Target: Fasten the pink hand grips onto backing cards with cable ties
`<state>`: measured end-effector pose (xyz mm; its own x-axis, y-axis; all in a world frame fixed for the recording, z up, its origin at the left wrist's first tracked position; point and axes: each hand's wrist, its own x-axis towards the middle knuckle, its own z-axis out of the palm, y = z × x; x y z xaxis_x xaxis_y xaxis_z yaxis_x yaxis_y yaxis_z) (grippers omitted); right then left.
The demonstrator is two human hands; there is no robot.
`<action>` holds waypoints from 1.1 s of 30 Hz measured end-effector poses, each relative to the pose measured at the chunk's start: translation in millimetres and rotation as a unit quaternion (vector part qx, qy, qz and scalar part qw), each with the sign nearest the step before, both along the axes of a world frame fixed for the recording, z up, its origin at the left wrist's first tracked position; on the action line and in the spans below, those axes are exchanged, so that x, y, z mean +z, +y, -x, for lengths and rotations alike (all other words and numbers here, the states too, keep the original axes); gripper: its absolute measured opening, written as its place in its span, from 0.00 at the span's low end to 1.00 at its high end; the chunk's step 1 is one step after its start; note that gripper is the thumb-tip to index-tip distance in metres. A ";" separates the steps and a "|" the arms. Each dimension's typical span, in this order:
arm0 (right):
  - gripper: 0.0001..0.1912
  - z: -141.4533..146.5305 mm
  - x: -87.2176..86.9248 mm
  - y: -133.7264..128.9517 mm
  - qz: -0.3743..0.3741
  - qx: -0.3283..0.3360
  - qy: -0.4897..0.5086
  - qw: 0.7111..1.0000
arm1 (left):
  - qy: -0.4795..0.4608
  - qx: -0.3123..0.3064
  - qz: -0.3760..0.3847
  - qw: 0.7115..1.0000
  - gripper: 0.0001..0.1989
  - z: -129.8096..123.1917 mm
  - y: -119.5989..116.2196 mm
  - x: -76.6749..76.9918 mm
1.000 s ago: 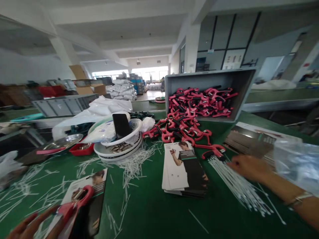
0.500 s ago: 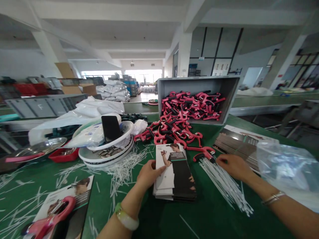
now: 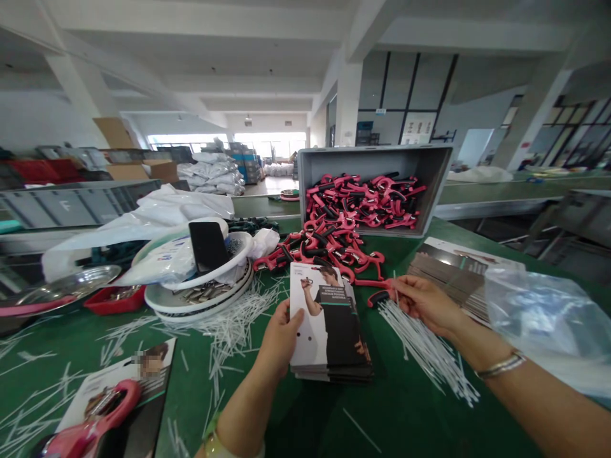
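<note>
My left hand (image 3: 280, 338) grips the left edge of the top printed card (image 3: 324, 318), which lies tilted up on a stack of the same cards (image 3: 334, 375). My right hand (image 3: 424, 305) pinches a thin white plastic strip (image 3: 394, 286) upright between its fingers. Below that hand lies a loose bundle of white strips (image 3: 422, 346). Just past the fingertips, a red hand grip with a black handle (image 3: 377, 296) rests at the edge of a heap of similar grips (image 3: 329, 245). Another red grip (image 3: 95, 423) lies on a card at lower left.
A grey crate (image 3: 372, 165) of red grips leans at the back of the green table (image 3: 305, 420). White bowls (image 3: 195, 296) hold a phone and metal parts. A clear plastic bag (image 3: 539, 324) and a card pile (image 3: 453, 277) lie right.
My left hand has lifted and tilted the top card. My right hand has risen slightly and now pinches an upright white strip.
</note>
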<state>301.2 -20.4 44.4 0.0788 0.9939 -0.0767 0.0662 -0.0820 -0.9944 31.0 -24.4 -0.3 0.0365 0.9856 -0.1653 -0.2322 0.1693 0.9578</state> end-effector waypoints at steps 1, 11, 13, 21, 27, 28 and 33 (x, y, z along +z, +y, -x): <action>0.23 6.7 1.7 0.6 -0.003 0.001 0.012 1.000 | -0.021 -0.016 0.016 1.000 0.25 -3.3 -3.3 1.6; 0.18 66.5 -3.2 8.2 0.004 0.077 0.014 0.997 | -0.071 -0.018 -0.008 0.997 0.33 -23.6 -10.6 0.2; 0.18 74.1 -5.0 6.8 0.013 0.108 -0.010 0.994 | -0.073 -0.016 -0.028 0.997 0.34 -24.1 -11.9 1.0; 0.17 93.6 -3.9 -8.9 0.061 0.179 -0.100 0.977 | -0.067 0.012 -0.099 0.993 0.27 -21.4 -11.1 -5.7; 0.18 93.8 -0.6 -7.6 0.093 0.180 -0.025 0.979 | -0.021 -0.002 -0.151 0.988 0.22 -22.3 -12.1 -5.5; 0.17 93.7 1.0 -7.9 0.099 0.181 -0.017 0.978 | -0.013 0.000 -0.159 0.987 0.22 -23.0 -13.1 -5.0; 0.16 91.5 10.6 -13.1 0.111 0.173 0.015 0.978 | 0.048 0.016 -0.209 0.977 0.18 -25.7 -21.3 -1.0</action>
